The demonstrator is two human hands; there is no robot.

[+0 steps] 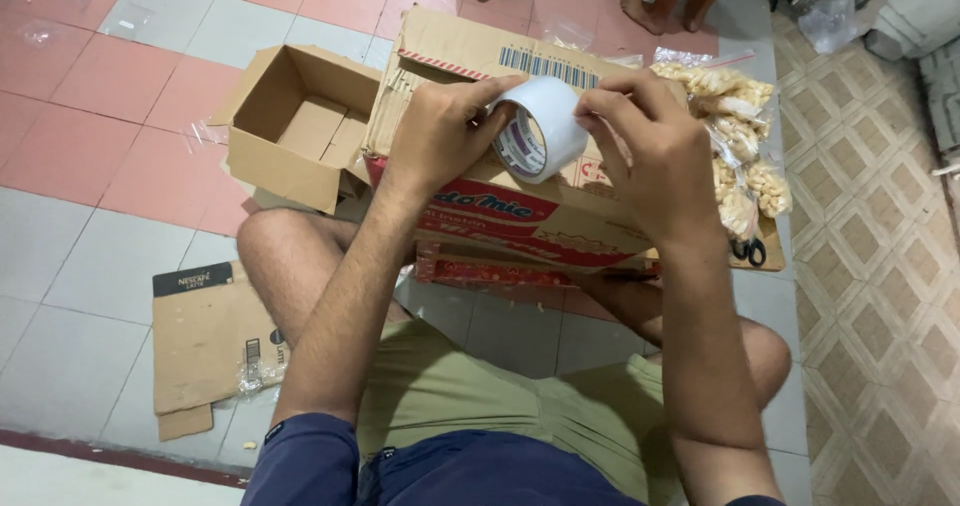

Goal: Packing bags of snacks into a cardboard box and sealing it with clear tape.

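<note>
Two hands on one tape roll (pixel 540 126), raised just above a closed red-and-brown carton (pixel 520 221) on the floor (pixel 110 96). Left hand (pixel 440 131) wrapped round the roll's left side, fingers curled over the top, holding it steady. Right hand (pixel 645 146) pinched at the roll's upper right edge, thumb and forefinger closed on the rim, seemingly picking for the loose end; no free strip visible yet. Judged step: finding and lifting the tape end. Next move likely calls for a nail under the edge, a firm peel away from the roll, and the left grip kept tight against turning. Bagged snacks (pixel 735 146) piled right of the carton, scissors (pixel 750 253) just below them, near the right wrist. Open empty box (pixel 300 126) to the left, flattened cardboard (pixel 205 341) beside the left knee.
</note>
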